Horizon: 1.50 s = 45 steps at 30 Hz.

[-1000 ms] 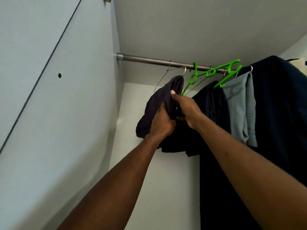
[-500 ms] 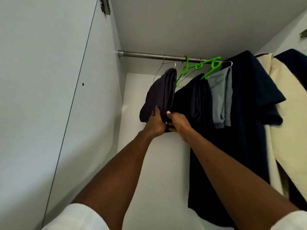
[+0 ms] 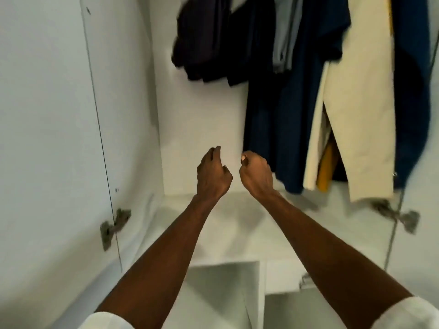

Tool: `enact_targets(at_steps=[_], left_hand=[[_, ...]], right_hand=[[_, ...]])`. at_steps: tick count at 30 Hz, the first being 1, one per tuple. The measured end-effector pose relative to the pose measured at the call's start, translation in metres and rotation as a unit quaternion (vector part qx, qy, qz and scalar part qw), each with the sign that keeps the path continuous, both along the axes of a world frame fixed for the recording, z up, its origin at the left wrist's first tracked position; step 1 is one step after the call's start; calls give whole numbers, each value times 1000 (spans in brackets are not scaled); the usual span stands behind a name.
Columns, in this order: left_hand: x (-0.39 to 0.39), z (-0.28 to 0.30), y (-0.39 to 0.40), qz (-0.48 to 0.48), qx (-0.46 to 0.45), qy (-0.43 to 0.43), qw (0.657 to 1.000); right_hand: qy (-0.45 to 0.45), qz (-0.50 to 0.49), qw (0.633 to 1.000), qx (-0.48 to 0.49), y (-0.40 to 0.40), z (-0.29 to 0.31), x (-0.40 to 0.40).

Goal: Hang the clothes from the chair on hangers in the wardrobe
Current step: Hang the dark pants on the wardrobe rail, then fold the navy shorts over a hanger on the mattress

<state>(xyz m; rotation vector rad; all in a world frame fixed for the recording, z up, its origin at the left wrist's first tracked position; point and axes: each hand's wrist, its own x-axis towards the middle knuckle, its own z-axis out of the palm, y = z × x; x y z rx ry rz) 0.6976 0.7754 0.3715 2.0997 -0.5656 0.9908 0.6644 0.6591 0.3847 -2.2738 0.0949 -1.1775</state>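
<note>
The dark purple garment [image 3: 202, 43] hangs at the top left of the wardrobe, with no hand on it. The rail and hangers are cut off above the frame. My left hand [image 3: 212, 173] hovers well below it with loosely bent fingers and holds nothing. My right hand [image 3: 255, 174] is beside it, a small gap between them, its fingers curled in and empty. Both hands are in front of the white back wall, just left of a long navy garment [image 3: 285, 115].
More clothes hang to the right: a black piece [image 3: 249, 43], a grey one [image 3: 285, 32], a cream coat [image 3: 356, 103], something yellow [image 3: 327, 162] and a blue garment [image 3: 413, 67]. The white door [image 3: 47, 138] stands open at left with its hinge [image 3: 114, 226]. The wardrobe floor [image 3: 237, 222] lies below.
Both hands have let go of the dark purple garment and dropped away from it. The view has tilted down, so the rail and green hangers are out of sight.
</note>
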Motion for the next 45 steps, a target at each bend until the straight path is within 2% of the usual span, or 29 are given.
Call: enact_targets(at_steps=[5, 8, 10, 14, 16, 19, 21, 24, 35, 38, 42, 45], left_hand=[[-62, -149, 0, -16, 19, 10, 1000], [-112, -244, 7, -39, 74, 35, 996], [-151, -305, 15, -71, 116, 84, 987], [-234, -419, 48, -122, 222, 206, 945], [-271, -457, 67, -151, 312, 277, 896], [-315, -487, 94, -177, 403, 343, 830], [-345, -505, 105, -208, 456, 354, 789], [-383, -522, 112, -260, 511, 340, 746], [-451, -525, 53, -383, 583, 311, 645], [-474, -522, 22, -398, 616, 303, 608], [-516, -521, -39, -407, 681, 277, 542], [-551, -522, -91, -406, 690, 305, 516]], right_hand=[[53, -68, 996, 5, 0, -132, -75], [140, -93, 986, 14, 5, -218, -127], [215, -118, 969, 29, 13, -276, -163], [359, -146, 921, 52, 44, -388, -251], [428, -149, 888, 74, 63, -432, -299], [497, -148, 854, 49, 85, -482, -360], [535, -166, 827, 54, 103, -508, -408], [571, -199, 792, 83, 122, -532, -464], [535, -320, 745, 238, 107, -536, -563], [529, -335, 728, 278, 85, -538, -594], [558, -337, 694, 307, 34, -539, -644], [581, -326, 665, 338, -14, -539, -687]])
